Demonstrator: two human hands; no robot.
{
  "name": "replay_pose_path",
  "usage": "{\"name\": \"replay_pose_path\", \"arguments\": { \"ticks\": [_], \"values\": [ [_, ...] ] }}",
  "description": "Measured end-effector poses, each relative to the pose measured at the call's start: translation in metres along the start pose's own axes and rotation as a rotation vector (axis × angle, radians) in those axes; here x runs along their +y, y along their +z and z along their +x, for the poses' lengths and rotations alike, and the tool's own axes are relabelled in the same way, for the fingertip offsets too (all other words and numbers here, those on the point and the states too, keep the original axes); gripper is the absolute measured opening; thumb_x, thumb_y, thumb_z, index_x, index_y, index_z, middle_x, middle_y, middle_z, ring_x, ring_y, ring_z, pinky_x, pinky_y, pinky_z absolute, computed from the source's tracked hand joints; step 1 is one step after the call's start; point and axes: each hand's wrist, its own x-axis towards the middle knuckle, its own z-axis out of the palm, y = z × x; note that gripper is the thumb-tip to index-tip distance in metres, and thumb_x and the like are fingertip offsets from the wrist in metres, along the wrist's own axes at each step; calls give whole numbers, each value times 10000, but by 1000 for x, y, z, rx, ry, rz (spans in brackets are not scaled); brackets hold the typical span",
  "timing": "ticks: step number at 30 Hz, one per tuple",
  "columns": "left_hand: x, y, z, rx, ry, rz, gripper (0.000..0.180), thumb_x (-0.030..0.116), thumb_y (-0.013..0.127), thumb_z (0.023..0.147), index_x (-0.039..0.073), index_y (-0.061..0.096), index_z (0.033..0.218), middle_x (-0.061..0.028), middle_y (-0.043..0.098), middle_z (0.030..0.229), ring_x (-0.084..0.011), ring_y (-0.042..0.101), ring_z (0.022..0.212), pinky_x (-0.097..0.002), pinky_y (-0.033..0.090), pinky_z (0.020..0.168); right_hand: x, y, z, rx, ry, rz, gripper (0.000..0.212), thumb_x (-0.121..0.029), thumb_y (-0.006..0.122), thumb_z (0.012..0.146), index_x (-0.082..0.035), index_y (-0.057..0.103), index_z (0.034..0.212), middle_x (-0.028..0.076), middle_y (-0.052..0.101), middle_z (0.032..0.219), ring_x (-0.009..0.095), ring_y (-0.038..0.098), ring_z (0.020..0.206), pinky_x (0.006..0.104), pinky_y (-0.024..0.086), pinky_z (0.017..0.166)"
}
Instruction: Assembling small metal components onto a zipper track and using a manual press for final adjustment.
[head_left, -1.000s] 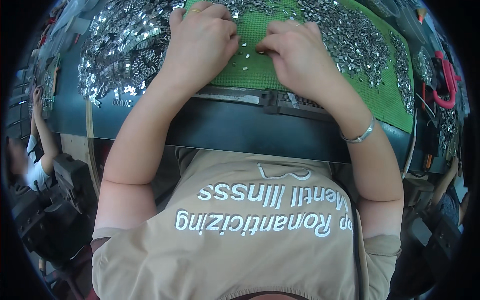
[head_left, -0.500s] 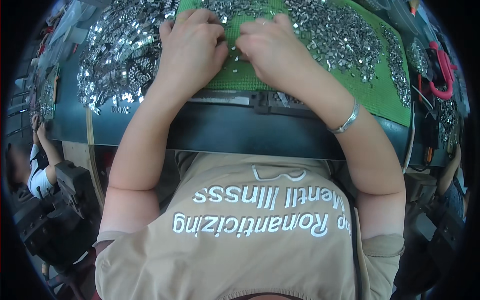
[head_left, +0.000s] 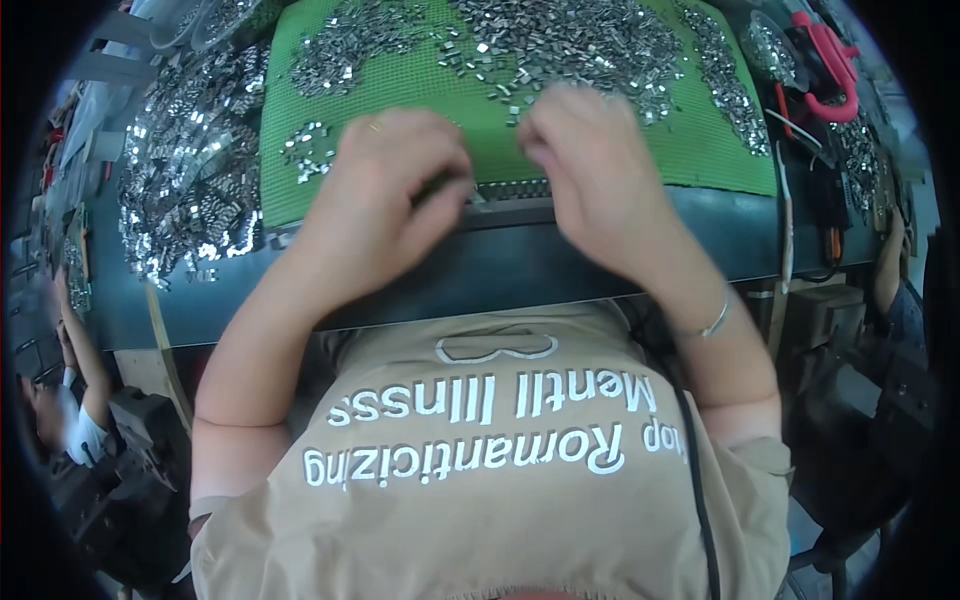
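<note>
My left hand (head_left: 400,185) is curled over the near part of a green textured mat (head_left: 480,110), next to a narrow dark rail (head_left: 520,208). Its fingers bend inward, and whatever they pinch is hidden. To the right, my right hand (head_left: 595,165) hovers by the same rail, fingers bent together and somewhat blurred; I cannot make out what is in them. Between the hands, a row of small metal pieces (head_left: 515,189) lies along the rail. Loose shiny metal pieces (head_left: 590,50) are heaped on the mat beyond, and a small cluster (head_left: 308,150) lies left of my left hand.
A large pile of shiny linked metal strips (head_left: 190,160) covers the table left of the mat. At the right are a pink-red handled tool (head_left: 835,65), a clear container (head_left: 775,50) and a white cord (head_left: 785,220). Other people's arms (head_left: 85,350) show at both sides.
The view has shifted, showing more of the mat's far part. Both hands have come nearer the rail and moved farther apart, uncovering the row of small pieces between them.
</note>
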Motion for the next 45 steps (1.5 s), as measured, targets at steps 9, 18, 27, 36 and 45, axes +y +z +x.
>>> {"name": "replay_pose_path", "arguments": {
  "ticks": [9, 18, 27, 36, 45],
  "values": [
    [3, 25, 11, -80, 98, 148, 191, 7, 691, 736, 56, 584, 886, -76, 614, 979, -288, 579, 942, -387, 405, 866, -9, 21, -30, 88, 77, -23, 129, 4, 582, 717, -22, 583, 843, 127, 560, 931, 321, 547, 895, 410, 425, 751],
    [16, 16, -5, -81, 216, 482, 274, 80, 754, 701, 123, 680, 961, -23, 663, 1059, -219, 622, 1066, -508, 359, 1012, -6, 12, -18, -4, 178, 144, 152, 11, 680, 739, 9, 566, 840, 143, 563, 797, 336, 570, 749, 393, 454, 665],
    [-48, -33, -38, 139, -212, 451, 101, 153, 734, 799, 109, 737, 890, -12, 655, 1018, -226, 601, 1042, -460, 379, 922, 5, 35, 52, -131, -46, 157, 120, -154, 645, 839, -64, 721, 863, 102, 669, 845, 336, 640, 858, 476, 462, 770],
    [-48, -28, -23, 8, -151, 659, 119, 157, 735, 783, 121, 746, 896, -29, 615, 977, -252, 581, 1031, -470, 399, 895, -7, 76, 110, -310, -9, -10, 134, -142, 670, 789, -71, 731, 885, 114, 695, 884, 322, 665, 869, 471, 460, 806],
    [-70, -23, -18, 71, -327, 423, 151, 173, 699, 808, 92, 732, 932, -49, 629, 1024, -265, 581, 1061, -446, 406, 851, -16, 62, 96, -259, -36, -207, 155, -98, 680, 745, -90, 721, 894, 98, 709, 954, 278, 661, 977, 473, 402, 859]
  ]
}}
